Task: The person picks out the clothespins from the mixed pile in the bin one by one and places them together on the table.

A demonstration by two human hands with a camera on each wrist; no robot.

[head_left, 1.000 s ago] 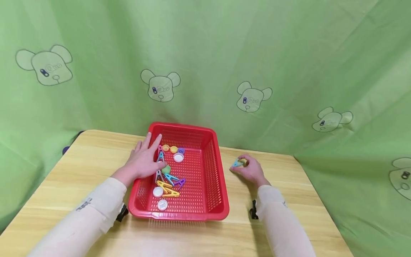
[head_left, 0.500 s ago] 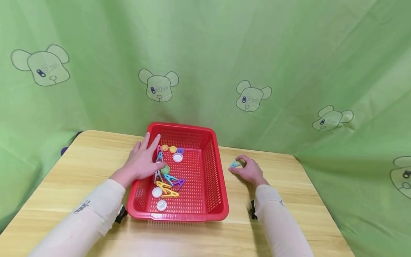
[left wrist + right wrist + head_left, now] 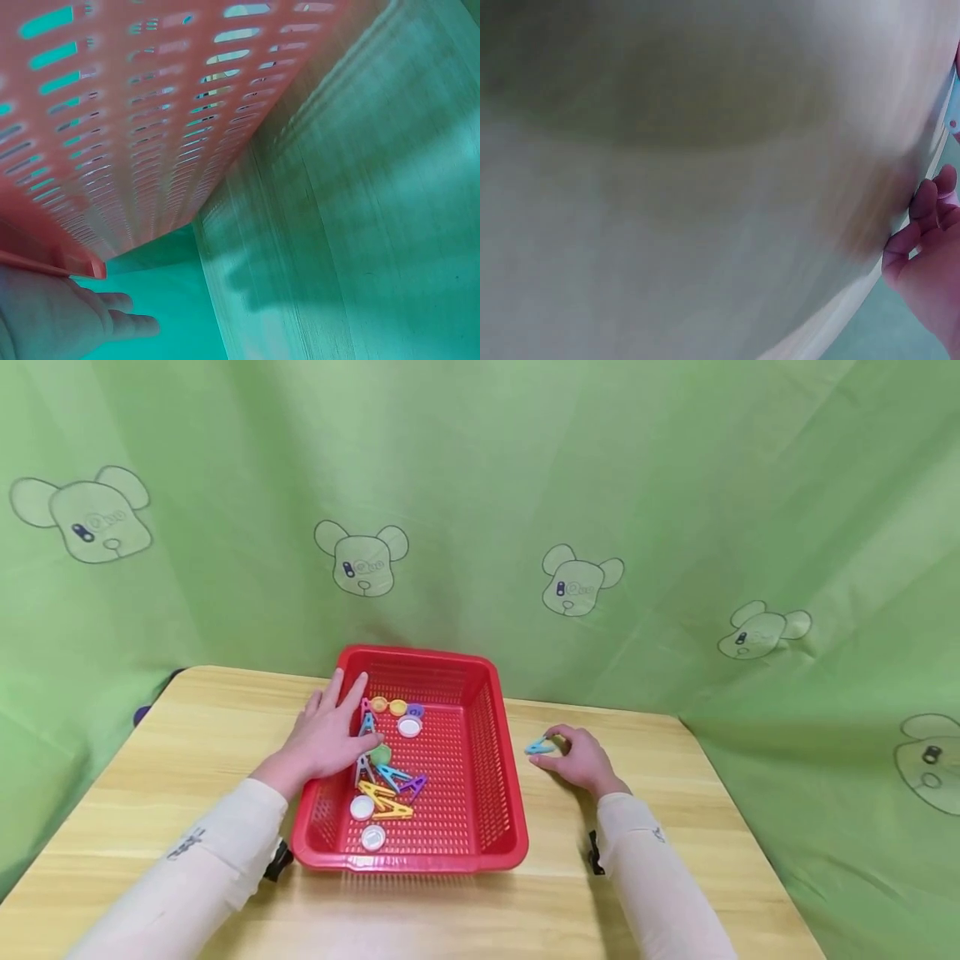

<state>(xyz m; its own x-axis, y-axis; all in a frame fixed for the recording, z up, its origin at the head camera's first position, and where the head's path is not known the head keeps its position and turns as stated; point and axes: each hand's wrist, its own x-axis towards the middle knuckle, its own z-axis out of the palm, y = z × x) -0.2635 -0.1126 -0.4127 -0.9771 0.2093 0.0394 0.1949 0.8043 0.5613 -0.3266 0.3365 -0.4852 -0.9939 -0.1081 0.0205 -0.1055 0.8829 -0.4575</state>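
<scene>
My left hand (image 3: 322, 739) rests over the left rim of a red plastic basket (image 3: 517, 852), fingers spread and thumb reaching inside. In the left wrist view, the hand (image 3: 56, 315) shows beside the basket's slotted outer wall (image 3: 150, 135). On the table right of the basket lies a light blue clothespin (image 3: 537, 747). Close by it is my right hand (image 3: 581, 760), its fingers and thumb loosely bent. The right wrist view shows a gap between the fingertips (image 3: 924, 196) and the clothespin (image 3: 954, 112).
Along the basket's left side lie yellow clothespins (image 3: 392, 810), a purple clothespin (image 3: 414, 787), other coloured clothespins and several bottle caps, among them a white cap (image 3: 409, 726) and a green cap (image 3: 381, 754). A green curtain (image 3: 465, 485) hangs behind the wooden table (image 3: 637, 735).
The light blue clothespin, earlier upright between my right fingertips, now lies lower and in front of them. My left hand has stayed on the basket; the head view has shifted slightly.
</scene>
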